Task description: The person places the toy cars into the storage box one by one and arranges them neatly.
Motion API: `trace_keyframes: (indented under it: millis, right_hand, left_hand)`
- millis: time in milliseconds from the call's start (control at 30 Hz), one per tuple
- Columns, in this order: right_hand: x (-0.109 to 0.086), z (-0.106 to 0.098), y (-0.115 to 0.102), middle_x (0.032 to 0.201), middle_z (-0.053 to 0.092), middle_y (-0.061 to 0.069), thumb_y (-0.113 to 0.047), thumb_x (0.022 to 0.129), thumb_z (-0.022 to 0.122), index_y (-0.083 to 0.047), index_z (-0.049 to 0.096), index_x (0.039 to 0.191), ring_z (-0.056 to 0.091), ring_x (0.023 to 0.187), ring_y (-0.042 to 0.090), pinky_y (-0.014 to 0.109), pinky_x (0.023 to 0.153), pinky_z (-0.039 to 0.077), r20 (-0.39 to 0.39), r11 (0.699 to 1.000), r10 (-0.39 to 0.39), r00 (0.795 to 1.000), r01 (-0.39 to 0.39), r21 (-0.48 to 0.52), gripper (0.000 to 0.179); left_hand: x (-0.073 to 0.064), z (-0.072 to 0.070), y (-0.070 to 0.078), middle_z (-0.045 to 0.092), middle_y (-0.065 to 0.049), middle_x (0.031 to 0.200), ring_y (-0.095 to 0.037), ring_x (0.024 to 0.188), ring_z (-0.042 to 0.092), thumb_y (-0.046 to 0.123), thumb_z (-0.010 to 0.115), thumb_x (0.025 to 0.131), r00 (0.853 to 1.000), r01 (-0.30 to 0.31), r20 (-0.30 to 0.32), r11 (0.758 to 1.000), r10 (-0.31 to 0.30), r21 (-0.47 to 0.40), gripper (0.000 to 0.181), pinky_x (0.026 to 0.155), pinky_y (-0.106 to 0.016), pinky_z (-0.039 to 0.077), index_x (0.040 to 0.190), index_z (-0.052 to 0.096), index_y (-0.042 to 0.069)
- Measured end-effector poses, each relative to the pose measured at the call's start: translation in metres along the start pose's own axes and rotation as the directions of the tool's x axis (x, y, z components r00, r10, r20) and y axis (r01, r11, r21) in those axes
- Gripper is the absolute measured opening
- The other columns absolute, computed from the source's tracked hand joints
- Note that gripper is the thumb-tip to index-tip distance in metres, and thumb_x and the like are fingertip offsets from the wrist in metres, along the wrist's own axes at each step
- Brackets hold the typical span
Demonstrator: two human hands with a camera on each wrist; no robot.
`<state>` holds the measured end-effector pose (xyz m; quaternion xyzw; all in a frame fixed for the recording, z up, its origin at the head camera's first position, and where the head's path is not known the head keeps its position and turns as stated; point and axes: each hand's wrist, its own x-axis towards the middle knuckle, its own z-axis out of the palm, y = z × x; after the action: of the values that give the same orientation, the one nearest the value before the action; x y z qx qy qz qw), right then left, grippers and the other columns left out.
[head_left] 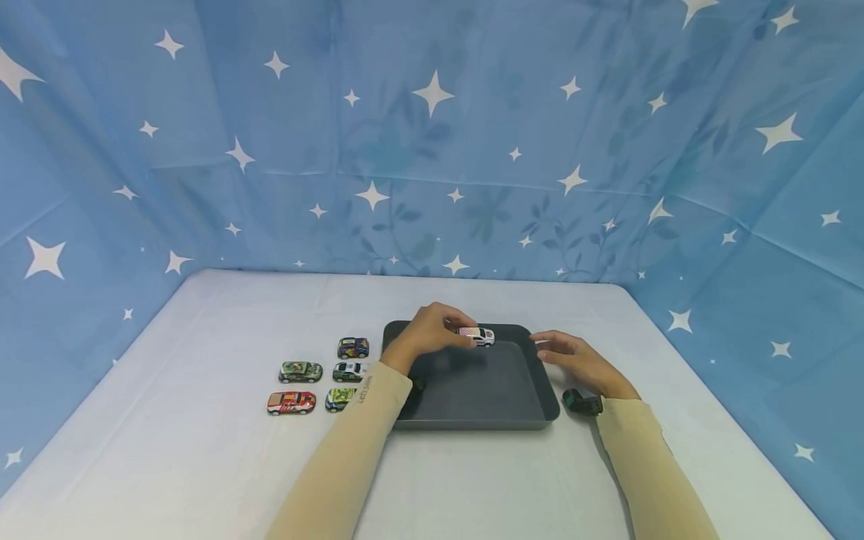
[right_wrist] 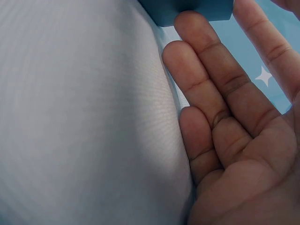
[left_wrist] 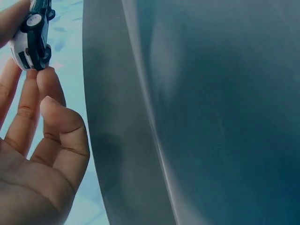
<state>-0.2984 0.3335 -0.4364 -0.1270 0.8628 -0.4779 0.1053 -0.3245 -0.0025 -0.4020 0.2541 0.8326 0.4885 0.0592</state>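
Left hand (head_left: 432,330) pinched a small white toy car with a pink-patterned end (head_left: 482,337) above a dark grey rectangular tray (head_left: 486,390)

The left hand had its thumb and fingertips closed on the car, the other fingers bent. The car was raised off the tray's floor, near the far edge and a little right of that edge's middle. The left wrist view showed its pale body and dark wheels between the thumb and fingertips.

The right hand (head_left: 580,358) was loosely open, its fingers slightly bent, gripping nothing. Its fingertips lay at the tray's right edge, close to the far right corner; whether they pressed on the rim could not be told. A black wrist device (head_left: 582,403) showed at that wrist.

The tray lay flat on a white cloth-covered desk (head_left: 169,435). Five more toy cars stood beyond the tray's left edge. Nearest the desk's far edge was a dark blue one with yellow markings (head_left: 353,347). In the middle row, a green camouflage one (head_left: 300,372) stood left of a white and dark green one (head_left: 348,371). In the nearest row, a red one with yellow patches (head_left: 291,403) stood beside a lime-green patterned one (head_left: 338,399), partly covered by the beige left sleeve (head_left: 344,457). A blue curtain printed with white stars (head_left: 391,75) hung behind the desk's far edge.
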Motion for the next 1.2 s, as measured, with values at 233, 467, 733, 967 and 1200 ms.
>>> trace_keyframes:
  millis: [233,467,733,967,1200]
  right_hand:
    - [-0.001,0.001,-0.002,0.153,0.054,0.033,-0.016,0.109,0.067,0.007,0.054,0.151,0.051,0.142,0.052,0.077,0.119,0.028,0.010,1.000,-0.018,1.000,0.017,0.015,0.050]
    - [0.001,0.000,-0.001,0.151,0.057,0.032,-0.019,0.109,0.067,0.006,0.055,0.150,0.049,0.143,0.052,0.076,0.120,0.026,0.012,1.000,-0.006,1.000,0.005,0.028,0.050]
    - [0.000,-0.001,-0.001,0.151,0.057,0.032,-0.019,0.109,0.067,0.006,0.055,0.151,0.048,0.144,0.053,0.076,0.120,0.025,0.009,1.000,-0.002,1.000,0.001,0.025,0.050]
    - [0.001,-0.002,0.001,0.151,0.056,0.033,-0.018,0.109,0.067,0.006,0.055,0.151,0.048,0.145,0.053,0.075,0.121,0.025,0.015,0.999,-0.004,1.000,0.003,0.033,0.050]
    - [0.002,-0.001,0.000,0.152,0.055,0.033,-0.019,0.109,0.067,0.006,0.054,0.151,0.044,0.148,0.054,0.077,0.122,0.022,0.012,0.999,0.012,1.000,-0.012,0.043,0.051]
  left_hand:
    - [0.007,0.009,0.002,0.082,-0.005,0.110,-0.020,0.107,0.076,0.011,0.093,0.086,0.999,0.033,-0.005,0.999,-0.033,0.003,0.032,0.097,-0.035,0.058,0.117,0.085,0.008]
    - [0.016,0.017,0.007,0.082,-0.003,0.107,-0.015,0.100,0.072,0.015,0.094,0.086,0.997,0.070,0.017,0.997,-0.070,0.016,0.030,0.092,-0.033,0.058,0.115,0.086,0.010]
    - [0.025,0.030,0.013,0.083,-0.002,0.104,-0.016,0.098,0.071,0.013,0.096,0.083,0.992,0.123,-0.006,0.989,-0.123,0.077,0.028,0.091,-0.034,0.058,0.110,0.087,0.010]
    - [0.029,0.041,0.021,0.083,-0.001,0.104,-0.021,0.102,0.070,0.015,0.097,0.082,0.978,0.208,-0.049,0.970,-0.204,0.121,0.027,0.095,-0.038,0.056,0.108,0.088,0.013]
    - [0.033,0.049,0.023,0.081,0.001,0.108,-0.023,0.109,0.068,0.018,0.097,0.082,0.960,0.278,-0.051,0.949,-0.274,0.149,0.024,0.103,-0.041,0.054,0.105,0.089,0.016]
